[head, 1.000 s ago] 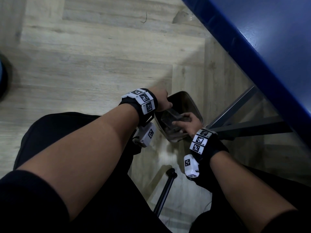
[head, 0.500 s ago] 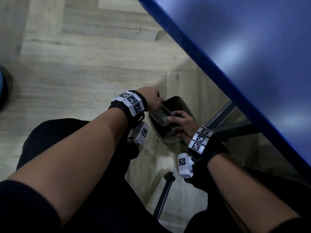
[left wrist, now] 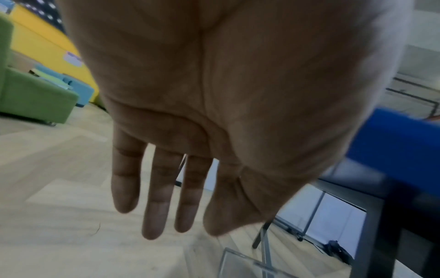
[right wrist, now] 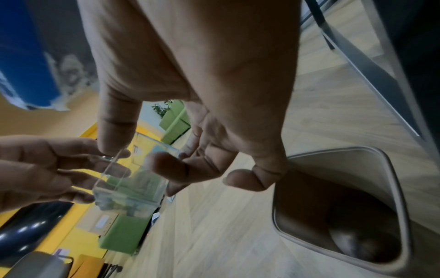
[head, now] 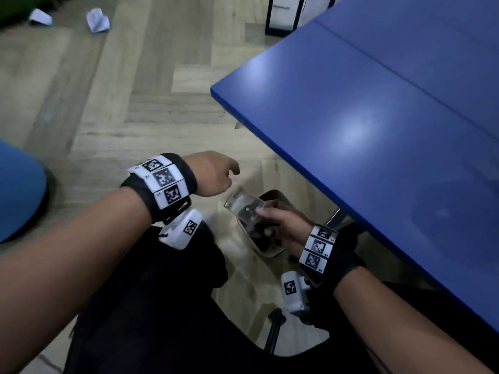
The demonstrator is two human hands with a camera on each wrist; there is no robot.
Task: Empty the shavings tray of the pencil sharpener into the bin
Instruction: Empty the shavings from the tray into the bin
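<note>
Holding item: small clear plastic rectangular shavings tray (head: 247,209), gripped by the right hand (head: 283,225) above the floor, over the near-left rim of the bin.

Orientation: in the head view the tray's long axis runs from the right hand's fingers up and to the left, its free end pointing toward the left hand; the tray looks tilted. Which way its open side faces cannot be told. In the right wrist view, grey-green debris shows through the end of the tray (right wrist: 129,188) farthest from the palm.

Grip: right thumb (head: 266,211) lies on the tray's upper face; in the right wrist view one finger presses the near edge and the other fingers (right wrist: 176,169) curl round the far side. The tray projects beyond the fingertips.

Left hand (head: 213,172): fingers (left wrist: 154,203) straight and slightly spread, holding nothing, hovering just beside the tray's free end; contact cannot be told.

Bin: beige bin with rounded rim and dark interior (head: 272,252), on the pale wood-plank floor (head: 135,109), below the right hand and beside the blue desk (head: 364,130) edge.

Other: two crumpled white papers (head: 98,20) on the far floor; blue rounded seat (head: 19,195) at left.
</note>
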